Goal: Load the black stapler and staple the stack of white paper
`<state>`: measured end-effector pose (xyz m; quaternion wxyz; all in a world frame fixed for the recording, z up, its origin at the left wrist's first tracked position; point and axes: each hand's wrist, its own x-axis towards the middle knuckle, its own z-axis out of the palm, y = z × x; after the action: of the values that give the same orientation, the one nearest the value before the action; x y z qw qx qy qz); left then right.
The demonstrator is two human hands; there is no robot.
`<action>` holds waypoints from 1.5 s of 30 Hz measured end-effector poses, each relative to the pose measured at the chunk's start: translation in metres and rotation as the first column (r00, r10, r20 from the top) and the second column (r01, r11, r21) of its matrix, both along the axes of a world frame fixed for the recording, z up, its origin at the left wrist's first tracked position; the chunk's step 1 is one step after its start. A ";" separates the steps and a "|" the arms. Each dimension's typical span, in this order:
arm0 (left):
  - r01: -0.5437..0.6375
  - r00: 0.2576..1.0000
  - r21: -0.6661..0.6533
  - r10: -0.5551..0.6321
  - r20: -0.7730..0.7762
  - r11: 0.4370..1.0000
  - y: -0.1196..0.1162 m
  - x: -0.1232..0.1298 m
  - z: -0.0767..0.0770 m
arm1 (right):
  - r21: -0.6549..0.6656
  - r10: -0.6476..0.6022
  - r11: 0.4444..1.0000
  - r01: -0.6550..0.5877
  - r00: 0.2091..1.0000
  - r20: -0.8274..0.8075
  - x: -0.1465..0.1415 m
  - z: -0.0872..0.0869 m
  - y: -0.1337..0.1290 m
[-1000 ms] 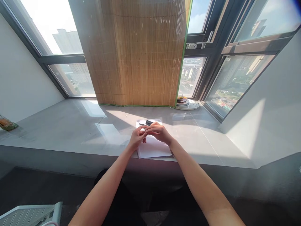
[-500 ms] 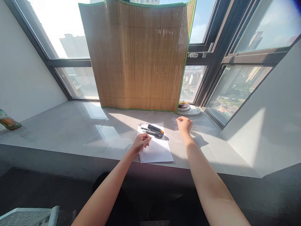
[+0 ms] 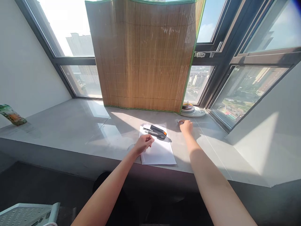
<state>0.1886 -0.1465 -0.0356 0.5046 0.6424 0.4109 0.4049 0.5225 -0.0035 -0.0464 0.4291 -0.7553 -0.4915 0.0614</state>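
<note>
My left hand [image 3: 144, 143] hovers at the left edge of a stack of white paper [image 3: 160, 155], its fingers curled loosely together with nothing visible in them. Just beyond those fingers, a black stapler [image 3: 158, 130] with an orange end lies on the sheets. Beside the stapler is a slim silver-and-black tool [image 3: 150, 132], too small to name surely. My right hand [image 3: 186, 126] is down at the sill, right of the paper, fingertips pinched together. Something small and dark shows at those fingertips, but I cannot make it out.
The pale tiled windowsill [image 3: 117, 147] ends at a front edge near me. A bamboo mat [image 3: 145, 62] stands against the window. Stacked plates [image 3: 189, 109] sit at its right foot. A can [image 3: 13, 116] lies far left; a white perforated chair [image 3: 28, 215] is below.
My right hand has come down toward the sill, with its fingertips now near the surface. My left hand stays by the paper. The whole view has shifted slightly.
</note>
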 end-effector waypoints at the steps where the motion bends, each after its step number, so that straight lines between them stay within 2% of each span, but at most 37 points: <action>1: -0.005 1.000 0.005 0.005 -0.003 1.000 0.000 0.000 0.000 | 0.035 -0.014 0.999 0.014 1.000 -0.001 -0.004 0.003 -0.005; 3: -0.016 1.000 0.030 0.016 -0.006 0.999 0.000 0.000 0.001 | 0.087 -0.011 0.996 0.011 1.000 -0.008 -0.018 0.007 -0.018; 5: -0.028 1.000 0.061 0.029 -0.011 0.998 0.001 0.000 0.002 | 0.092 0.125 0.988 -0.122 0.992 -0.026 -0.039 0.009 -0.033; 6: -0.034 0.999 0.072 0.035 -0.012 0.997 0.002 0.000 0.003 | 0.077 0.240 0.968 -0.237 0.970 -0.028 -0.052 0.009 -0.040; 8: -0.053 0.999 0.082 0.053 -0.004 0.995 0.003 0.001 0.004 | 0.077 0.449 0.891 -0.447 0.893 -0.017 -0.076 0.007 -0.055; 10: -0.067 0.997 0.072 0.064 0.033 0.995 0.002 0.003 0.004 | 0.128 0.559 0.822 -0.554 0.829 0.004 -0.095 0.006 -0.068; 14: -0.161 0.965 0.089 0.138 0.223 0.983 -0.007 0.005 0.007 | 0.184 0.630 0.760 -0.624 0.776 0.028 -0.102 0.006 -0.078; 16: -0.254 0.927 0.119 0.206 0.314 0.960 -0.007 -0.001 0.011 | 0.181 0.636 0.758 -0.627 0.771 0.010 -0.097 0.006 -0.078; 18: -0.339 0.901 0.156 0.273 0.337 0.928 0.005 -0.015 0.016 | 0.179 0.636 0.760 -0.625 0.771 -0.007 -0.093 0.006 -0.077; 19: -0.382 0.896 0.180 0.315 0.314 0.907 0.016 -0.025 0.019 | 0.176 0.644 0.755 -0.632 0.765 -0.013 -0.093 0.006 -0.077; 21: -0.446 0.895 0.270 0.422 0.146 0.853 0.045 -0.050 0.025 | 0.168 0.675 0.729 -0.663 0.738 -0.014 -0.093 0.007 -0.077; 22: -0.506 0.846 0.330 0.532 0.011 0.797 0.061 -0.063 0.027 | 0.164 0.691 0.714 -0.681 0.723 -0.008 -0.094 0.008 -0.077; 23: -0.517 0.778 0.382 0.606 -0.164 0.766 0.078 -0.075 0.028 | 0.160 0.703 0.702 -0.694 0.711 -0.002 -0.095 0.009 -0.077; 24: -0.488 0.713 0.401 0.619 -0.329 0.775 0.094 -0.087 0.029 | 0.159 0.711 0.694 -0.703 0.703 0.004 -0.095 0.009 -0.077; 25: -0.472 0.697 0.403 0.612 -0.374 0.784 0.108 -0.097 0.029 | 0.160 0.715 0.689 -0.707 0.699 0.008 -0.096 0.009 -0.077; 27: -0.432 0.688 0.399 0.581 -0.434 0.809 0.130 -0.113 0.027 | 0.162 0.720 0.684 -0.712 0.694 0.007 -0.095 0.009 -0.077; 30: -0.369 0.706 0.386 0.525 -0.475 0.846 0.150 -0.126 0.019 | 0.154 0.722 0.684 -0.713 0.691 -0.006 -0.094 0.007 -0.075; 34: -0.265 0.712 0.379 0.445 -0.543 0.887 0.161 -0.134 0.006 | 0.152 0.719 0.688 -0.709 0.695 -0.013 -0.093 0.004 -0.073; 38: -0.248 0.668 0.405 0.458 -0.586 0.880 0.161 -0.134 -0.001 | 0.147 0.720 0.684 -0.714 0.693 0.016 -0.093 0.004 -0.072; 42: -0.256 0.585 0.446 0.505 -0.635 0.858 0.143 -0.131 -0.002 | 0.139 0.728 0.675 -0.725 0.684 0.034 -0.092 0.005 -0.072; 45: -0.224 0.494 0.491 0.532 -0.688 0.842 0.123 -0.129 -0.003 | 0.154 0.737 0.664 -0.732 0.676 0.033 -0.092 0.005 -0.073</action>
<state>0.0592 -0.0236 -0.0390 0.0422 0.7214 0.6497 0.2360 0.4301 -0.0764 -0.0418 0.4330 -0.4569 -0.7501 0.2028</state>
